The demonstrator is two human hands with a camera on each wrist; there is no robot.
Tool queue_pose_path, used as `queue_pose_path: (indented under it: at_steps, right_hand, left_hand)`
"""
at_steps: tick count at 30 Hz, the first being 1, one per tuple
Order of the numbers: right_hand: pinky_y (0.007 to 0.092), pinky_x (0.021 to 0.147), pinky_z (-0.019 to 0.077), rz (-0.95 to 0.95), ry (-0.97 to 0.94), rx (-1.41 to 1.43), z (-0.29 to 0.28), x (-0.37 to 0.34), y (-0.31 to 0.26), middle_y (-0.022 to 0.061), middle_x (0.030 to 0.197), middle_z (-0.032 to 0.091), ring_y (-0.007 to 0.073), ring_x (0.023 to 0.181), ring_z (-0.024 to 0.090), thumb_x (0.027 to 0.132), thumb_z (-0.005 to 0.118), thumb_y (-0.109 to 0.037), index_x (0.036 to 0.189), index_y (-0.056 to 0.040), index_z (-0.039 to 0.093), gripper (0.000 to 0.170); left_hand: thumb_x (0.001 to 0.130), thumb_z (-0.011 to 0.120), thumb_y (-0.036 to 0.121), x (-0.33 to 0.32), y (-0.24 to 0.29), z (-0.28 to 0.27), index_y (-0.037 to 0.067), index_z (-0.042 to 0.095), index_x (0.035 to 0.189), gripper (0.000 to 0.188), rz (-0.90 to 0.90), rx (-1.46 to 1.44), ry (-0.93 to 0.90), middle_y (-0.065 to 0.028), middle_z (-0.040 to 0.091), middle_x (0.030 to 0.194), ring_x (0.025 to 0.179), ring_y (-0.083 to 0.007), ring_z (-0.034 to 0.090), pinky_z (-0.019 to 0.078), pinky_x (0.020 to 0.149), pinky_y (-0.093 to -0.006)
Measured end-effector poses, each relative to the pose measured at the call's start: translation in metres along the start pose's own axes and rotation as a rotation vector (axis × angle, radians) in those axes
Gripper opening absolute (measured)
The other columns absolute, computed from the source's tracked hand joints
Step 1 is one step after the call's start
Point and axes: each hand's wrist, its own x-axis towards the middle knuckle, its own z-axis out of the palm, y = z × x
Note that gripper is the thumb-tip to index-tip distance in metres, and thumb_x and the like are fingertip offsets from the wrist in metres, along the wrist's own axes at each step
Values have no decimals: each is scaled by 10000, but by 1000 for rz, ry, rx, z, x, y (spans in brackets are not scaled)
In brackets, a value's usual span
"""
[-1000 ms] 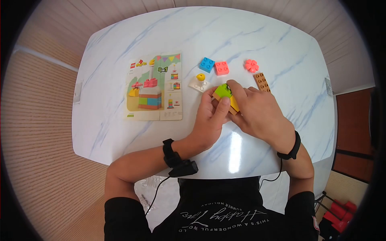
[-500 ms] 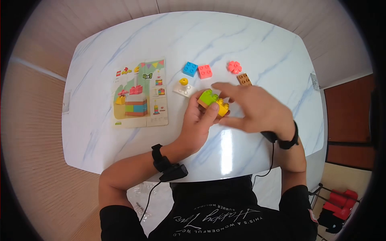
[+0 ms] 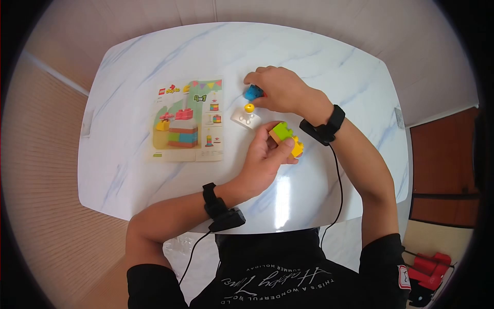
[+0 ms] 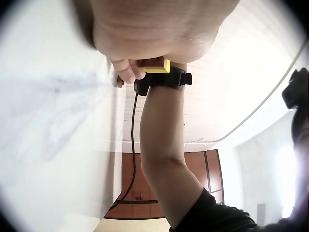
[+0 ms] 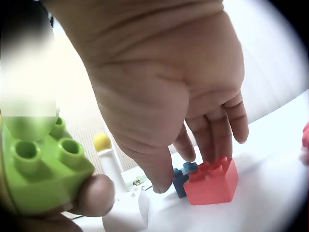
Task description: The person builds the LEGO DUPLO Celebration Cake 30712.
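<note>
In the head view my left hand (image 3: pixel 265 162) grips a stack with a green brick (image 3: pixel 281 131) and a yellow brick (image 3: pixel 297 148) on an orange-brown base; the thumb lies across its near side. My right hand (image 3: pixel 290 92) reaches over the blue brick (image 3: pixel 253 92), thumb on one side and fingers on the other. In the right wrist view this hand (image 5: pixel 159 82) has long, loosely bent fingers. The blue brick (image 5: pixel 180 185) stands on the table behind the pink-red brick (image 5: pixel 212 186); whether the fingertips touch it I cannot tell.
A white plate-like piece (image 3: pixel 246 119) with a yellow-topped post (image 3: pixel 249 108) lies between the hands. The picture booklet (image 3: pixel 188 123) lies flat to the left. A pink-red piece (image 5: pixel 305 137) shows at the right wrist view's edge.
My right hand has left the stack and moved up and left over to the blue brick. My left hand keeps hold of the stack. The flower and brown brick are no longer visible in the head view.
</note>
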Motion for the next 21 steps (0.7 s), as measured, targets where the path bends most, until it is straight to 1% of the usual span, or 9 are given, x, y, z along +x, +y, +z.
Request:
queue_pose_path:
  at_steps: [4, 7, 9, 10, 12, 16, 18, 20, 21]
  right_hand:
    - [429, 755, 555, -223, 97, 70, -6, 3, 14, 145, 1018, 717, 332, 876, 675, 833, 736, -117, 1170, -80, 686, 343]
    - [349, 719, 556, -128, 109, 379, -43, -14, 0, 120, 1011, 720, 251, 792, 675, 844, 698, 3, 1243, -96, 682, 412]
    - [265, 713, 536, 89, -8, 515, -61, -30, -5, 72, 1027, 708, 136, 755, 662, 860, 663, 77, 1286, -78, 669, 453]
    - [265, 713, 536, 99, -8, 504, -63, -39, -3, 72, 1027, 708, 136, 755, 662, 860, 663, 77, 1286, -78, 669, 453]
    - [233, 702, 512, 37, 19, 899, -62, -57, 2, 40, 1049, 685, 57, 765, 628, 885, 651, 75, 1282, -44, 664, 415]
    - [205, 612, 489, 39, 8, 934, -58, -85, -3, 38, 1091, 672, 46, 690, 565, 865, 654, 105, 1286, -30, 662, 443]
    - [230, 712, 504, 106, -21, 930, -46, -96, 0, 51, 1146, 663, 52, 755, 566, 867, 643, 123, 1275, -37, 666, 439]
    - [261, 826, 514, 0, -35, 847, -36, -102, 2, 67, 1227, 640, 81, 897, 590, 867, 622, 145, 1251, -39, 668, 428]
    - [310, 954, 501, 12, -75, 912, -33, -104, -2, 85, 1288, 619, 147, 1074, 603, 848, 597, 172, 1210, -48, 674, 431]
  left_hand:
    - [1064, 570, 197, 1, 0, 0, 41, 340, 1442, 469, 31, -1, 9, -121, 582, 1243, 1122, -235, 669, 598, 903, -388]
    - [1065, 570, 203, 2, -2, 0, 33, 353, 1429, 457, 29, 4, -9, -123, 584, 1238, 1081, -227, 677, 605, 875, -367]
    - [1069, 563, 208, 1, -1, 0, 38, 352, 1432, 454, 15, -6, 6, -122, 583, 1242, 1067, -222, 677, 607, 875, -368]
    - [1072, 555, 214, 2, -1, 1, 42, 351, 1435, 451, -5, -9, 19, -122, 582, 1246, 1053, -218, 677, 608, 874, -368]
    - [1075, 539, 211, 3, -1, 2, 46, 362, 1433, 432, -5, -25, 18, -124, 590, 1233, 1044, -225, 678, 604, 870, -377]
    - [1072, 473, 199, 1, 4, 0, 65, 415, 1404, 363, -71, -131, 36, -132, 613, 1191, 1006, -265, 682, 580, 835, -409]
    - [1048, 430, 241, -2, 10, 2, 83, 458, 1349, 342, -90, -132, 70, -132, 629, 1123, 923, -268, 667, 540, 762, -403]
    - [1030, 406, 320, 0, 9, -4, 105, 483, 1288, 345, -112, -145, 31, -115, 630, 1038, 827, -230, 626, 494, 693, -368]
    - [1030, 406, 320, 0, 8, -5, 105, 483, 1288, 345, -114, -143, 31, -115, 630, 1038, 827, -230, 626, 494, 693, -368]
